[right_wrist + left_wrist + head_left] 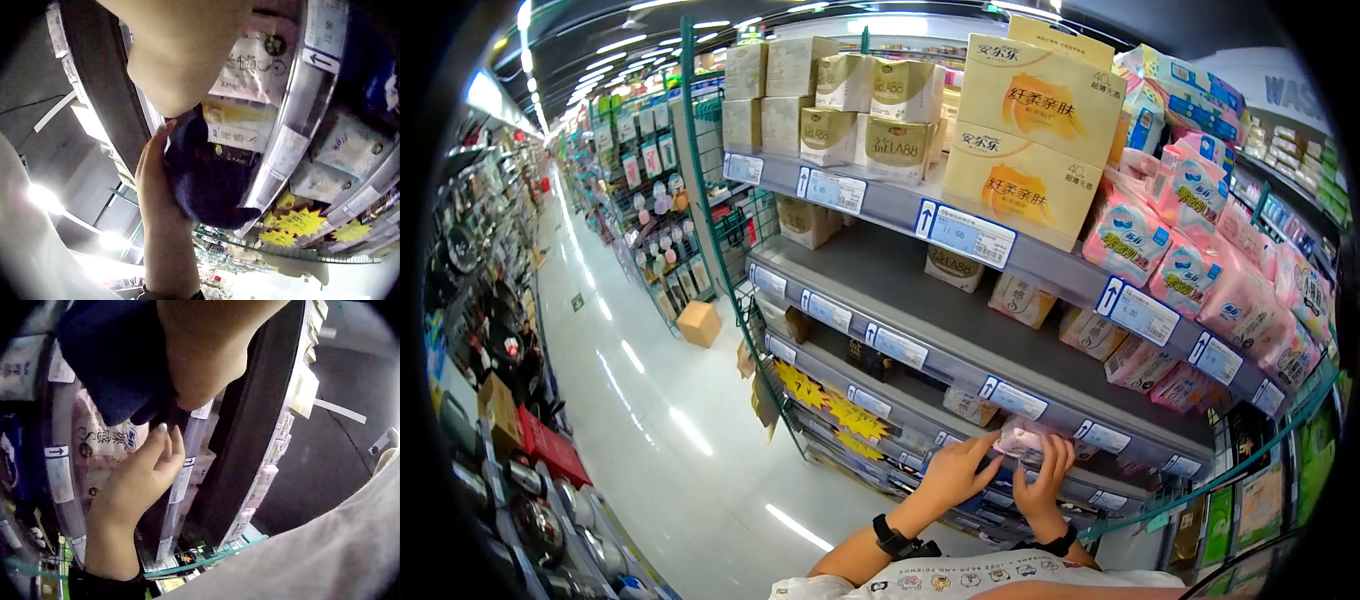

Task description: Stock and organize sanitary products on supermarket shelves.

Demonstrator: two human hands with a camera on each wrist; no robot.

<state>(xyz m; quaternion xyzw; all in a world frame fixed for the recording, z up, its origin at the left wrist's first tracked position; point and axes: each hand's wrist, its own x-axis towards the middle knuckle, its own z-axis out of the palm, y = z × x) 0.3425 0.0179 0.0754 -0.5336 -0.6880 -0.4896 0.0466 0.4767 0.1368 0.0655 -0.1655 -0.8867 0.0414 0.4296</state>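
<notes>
In the head view, a pink-and-white pack point(1022, 440) stands at the front of a lower shelf, between the two hands. My left hand point(957, 474) is at its left side, fingers extended. My right hand point(1043, 485) is at its right, with fingers loosely bent beside the pack. The left wrist view shows the pink pack point(103, 440) behind the right hand point(134, 481), whose fingers are relaxed. A dark blue shape point(209, 175) hides much of the left hand point(164, 200) in the right wrist view, so finger contact is unclear.
Price labels point(965, 232) line the shelf edges. Yellow boxes point(1025, 130) and pink packs point(1190, 250) fill the upper shelf. Yellow star signs point(825, 400) hang left of the hands. The aisle floor point(650, 400) runs along the left, past a cardboard box point(698, 324).
</notes>
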